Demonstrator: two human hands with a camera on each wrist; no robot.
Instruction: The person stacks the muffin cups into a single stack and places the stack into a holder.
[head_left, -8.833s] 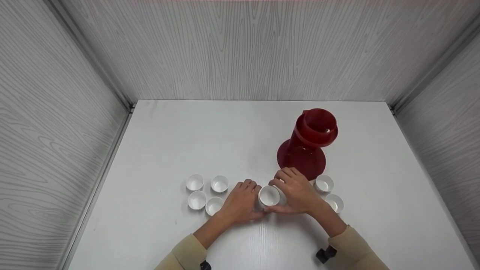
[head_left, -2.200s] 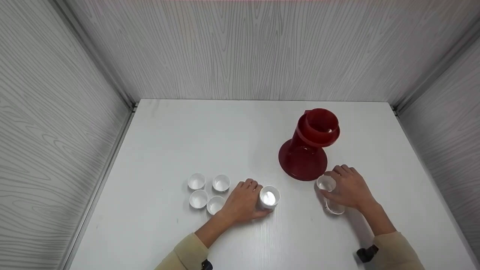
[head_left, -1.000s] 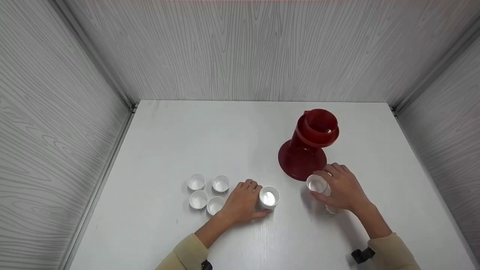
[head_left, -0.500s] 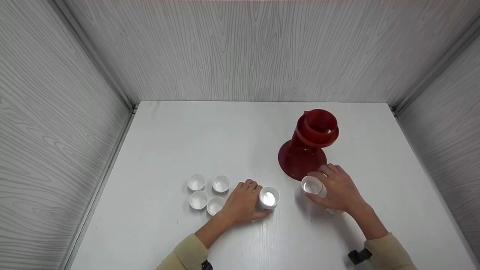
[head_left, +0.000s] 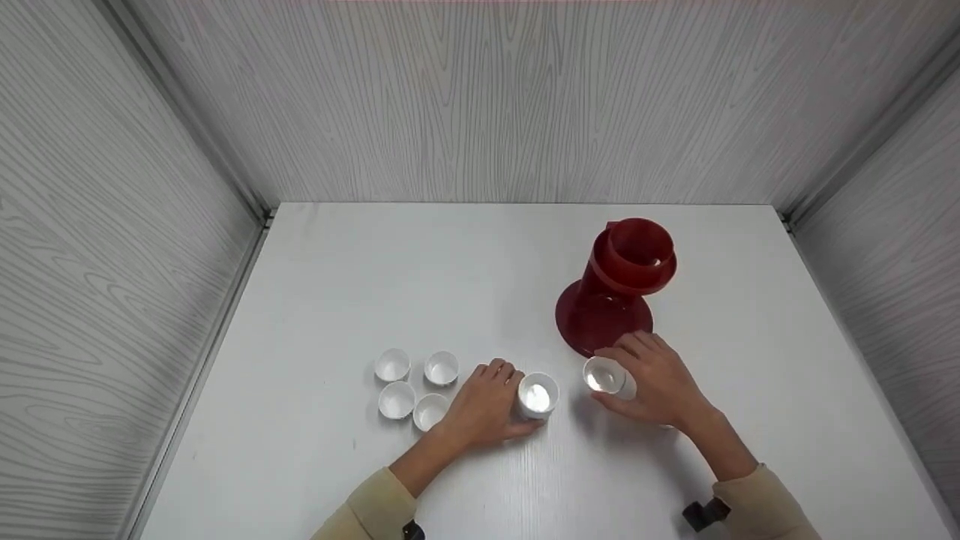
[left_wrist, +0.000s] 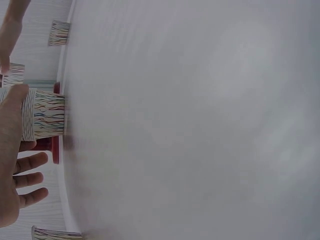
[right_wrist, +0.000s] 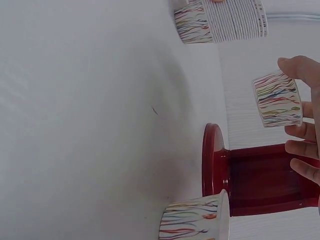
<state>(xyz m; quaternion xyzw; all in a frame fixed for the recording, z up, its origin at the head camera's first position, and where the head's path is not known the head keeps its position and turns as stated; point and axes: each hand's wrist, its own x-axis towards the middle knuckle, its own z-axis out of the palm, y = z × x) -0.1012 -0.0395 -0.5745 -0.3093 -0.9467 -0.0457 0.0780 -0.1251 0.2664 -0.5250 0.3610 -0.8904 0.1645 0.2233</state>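
My left hand [head_left: 486, 405] grips a stack of nested paper cups [head_left: 538, 395] that stands upright on the table; their walls carry coloured wavy stripes [left_wrist: 49, 115]. To the right of the stack, my right hand [head_left: 658, 384] holds a single paper cup [head_left: 603, 374] between thumb and fingers. In the right wrist view that striped cup [right_wrist: 277, 100] is off the table, slightly tilted, and apart from the stack. Another paper cup [right_wrist: 195, 220] stands on the table, almost wholly hidden under the right wrist in the head view.
Several loose paper cups [head_left: 396, 400] stand to the left of my left hand, one partly covered by it. Behind the right hand stands a red stand [head_left: 600, 319] with a round base and a ring-shaped top. Grey panels [head_left: 480, 105] enclose the white table [head_left: 390, 277].
Earlier both hands were at the stack. The right hand then took hold of a cup on the right, lifted it and carried it left towards the stack. The left hand stays put.
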